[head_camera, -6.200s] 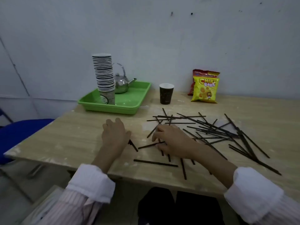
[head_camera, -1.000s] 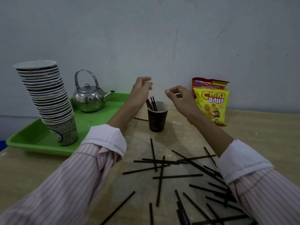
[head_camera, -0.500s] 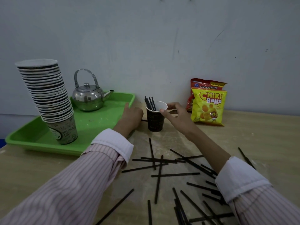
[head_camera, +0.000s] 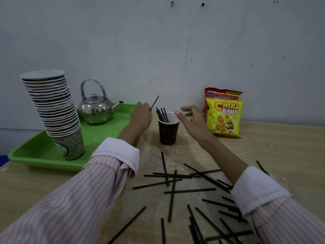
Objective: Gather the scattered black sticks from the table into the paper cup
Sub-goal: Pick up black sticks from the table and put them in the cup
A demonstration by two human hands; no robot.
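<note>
A dark paper cup (head_camera: 167,132) stands near the back of the wooden table (head_camera: 44,187) with several black sticks (head_camera: 162,115) leaning inside it. My left hand (head_camera: 140,117) is just left of the cup, closed on one black stick (head_camera: 154,103) that points up and to the right. Right of the cup, my right hand (head_camera: 192,118) hovers with its fingers spread and nothing in it. Several more black sticks (head_camera: 190,191) lie scattered and crossed on the table in front of the cup, some hidden under my right sleeve.
A green tray (head_camera: 35,155) at the left carries a tall stack of paper cups (head_camera: 52,110) and a steel kettle (head_camera: 95,106). Two snack bags (head_camera: 224,115) lean against the wall at the right.
My left hand has picked a stick off the table behind the cup and lifted it. My right hand has come off the cup's rim and opened to the right.
</note>
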